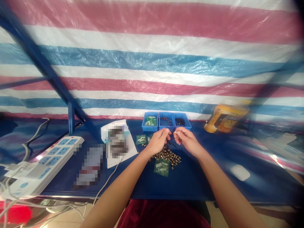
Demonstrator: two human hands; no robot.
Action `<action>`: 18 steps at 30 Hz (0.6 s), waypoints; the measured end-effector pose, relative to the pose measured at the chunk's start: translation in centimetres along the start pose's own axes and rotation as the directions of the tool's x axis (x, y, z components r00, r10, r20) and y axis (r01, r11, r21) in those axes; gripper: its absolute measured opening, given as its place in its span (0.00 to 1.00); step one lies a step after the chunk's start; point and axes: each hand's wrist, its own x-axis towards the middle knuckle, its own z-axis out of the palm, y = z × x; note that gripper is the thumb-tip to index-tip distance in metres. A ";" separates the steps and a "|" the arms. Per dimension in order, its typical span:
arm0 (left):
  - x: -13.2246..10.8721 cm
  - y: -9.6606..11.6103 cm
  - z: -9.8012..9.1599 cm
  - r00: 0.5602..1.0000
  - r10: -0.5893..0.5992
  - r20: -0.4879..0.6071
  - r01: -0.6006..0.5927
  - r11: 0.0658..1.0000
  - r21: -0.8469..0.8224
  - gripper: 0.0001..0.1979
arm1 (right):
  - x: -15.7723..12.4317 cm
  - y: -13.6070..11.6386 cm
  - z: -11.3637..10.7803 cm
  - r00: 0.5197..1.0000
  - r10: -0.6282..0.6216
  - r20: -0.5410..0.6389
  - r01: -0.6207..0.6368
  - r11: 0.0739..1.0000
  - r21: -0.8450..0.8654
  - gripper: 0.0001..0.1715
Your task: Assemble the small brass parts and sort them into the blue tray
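The left hand (158, 141) and right hand (188, 141) meet above the middle of the blue table (197, 182), their fingertips just apart. The right hand's thumb and forefinger pinch a small metal part (175, 132). The left hand's fingers (166, 132) are curled towards it, but whether they grasp anything is too small to tell.

Below the hands lies a pile of brass fittings (167, 156), with a few dark small pieces (172, 145) just above it and a green plastic bag (161, 167) touching its near side. Two smaller green bags (141, 139) sit just left of the hands. Near the far edge, a blue three-compartment tray (166, 122) holds green packets on the left, brass pieces in the middle and dark parts on the right.

Towards the left edge are a white power strip (55, 160), its cables, and two pixelated packages (91, 166). The far right corner holds a yellow jug (225, 118), blurred, and a white oval object (240, 172) sits near the right side, well apart from the hands. Open blue table top spans the gap between them. A striped tarp (152, 57) in red, white and blue hangs behind the far edge, crossed by blue frame bars (40, 65).
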 end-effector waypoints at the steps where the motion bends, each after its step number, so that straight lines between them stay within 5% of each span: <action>1: 0.1 -0.1 0.0 1.000 -0.007 -0.018 0.007 1.000 0.001 0.27 | -0.2 -0.3 0.0 1.000 0.020 0.008 -0.020 0.996 0.088 0.20; 5: 0.3 -0.6 0.0 1.000 0.003 -0.030 -0.003 1.000 -0.001 0.27 | -0.5 -1.3 -0.3 0.997 0.066 0.037 -0.073 0.967 0.243 0.21; 10: 0.4 -0.7 -0.3 0.997 0.024 -0.071 -0.023 1.000 0.010 0.26 | 0.6 0.6 -1.0 0.956 0.287 0.056 -0.293 0.942 0.165 0.24; 12: 0.4 -0.5 -0.4 0.996 0.024 -0.085 -0.021 0.999 0.036 0.26 | 1.1 1.6 -1.4 0.929 0.368 -0.030 -0.359 0.918 0.167 0.26; 18: 0.4 -0.3 -0.4 0.998 0.015 -0.061 -0.010 0.997 0.071 0.23 | 1.9 2.6 -1.9 0.865 0.282 -0.414 -0.232 0.958 0.167 0.30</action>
